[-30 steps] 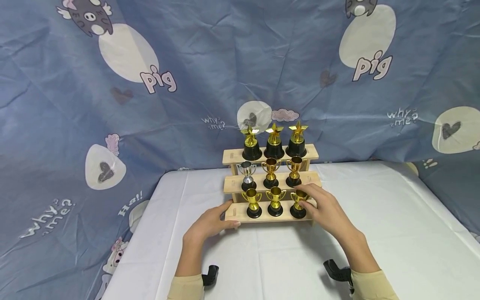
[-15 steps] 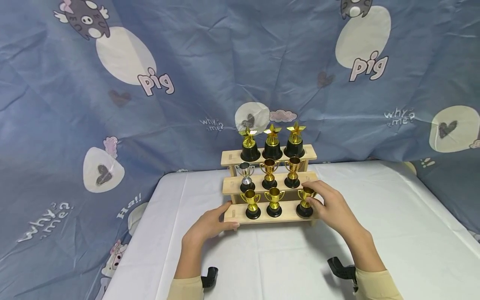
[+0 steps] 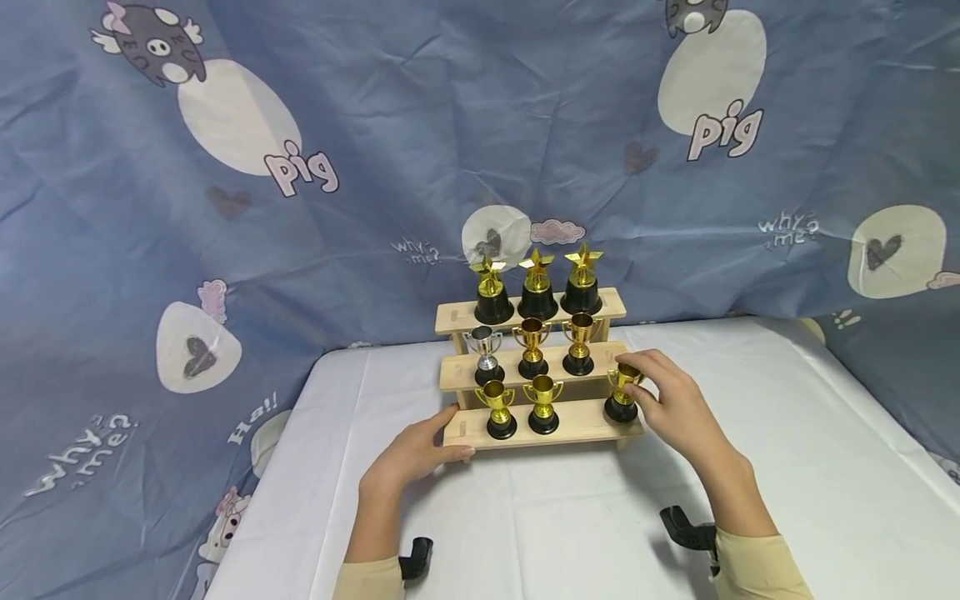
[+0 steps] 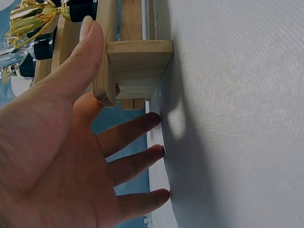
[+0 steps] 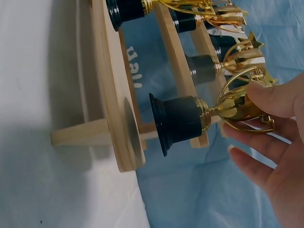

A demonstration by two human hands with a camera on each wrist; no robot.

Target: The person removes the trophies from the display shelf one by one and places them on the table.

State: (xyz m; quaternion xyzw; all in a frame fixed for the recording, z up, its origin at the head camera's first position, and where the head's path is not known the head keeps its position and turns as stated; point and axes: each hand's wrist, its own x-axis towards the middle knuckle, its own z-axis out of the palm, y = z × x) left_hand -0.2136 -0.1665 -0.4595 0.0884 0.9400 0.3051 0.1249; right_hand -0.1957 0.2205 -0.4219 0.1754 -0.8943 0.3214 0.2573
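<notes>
A three-tier wooden display stand (image 3: 577, 417) carries small trophies. My right hand (image 3: 675, 408) pinches a gold trophy cup (image 5: 180, 121) by its bowl, thumb on one side and fingers on the other. In the right wrist view, that cup's black base is tilted and lifted a little off the right end of the bottom shelf (image 5: 111, 85). My left hand (image 3: 412, 454) holds the left end of that shelf between thumb and index finger, its other fingers (image 4: 133, 168) spread down to the tablecloth. Two more gold cups, one being the middle cup (image 3: 543, 404), stand on the bottom shelf.
A silver cup (image 3: 486, 354) and two gold-bronze cups, one at right (image 3: 579, 342), stand on the middle shelf. Several star trophies, including one in the middle (image 3: 537, 287), fill the top shelf. A blue patterned curtain (image 3: 360, 200) hangs behind the white-covered table (image 3: 555, 533).
The right hand has carried the gold trophy cup rightward along the bottom shelf, widening its gap to the middle cup. The left hand keeps its place at the shelf's left end.
</notes>
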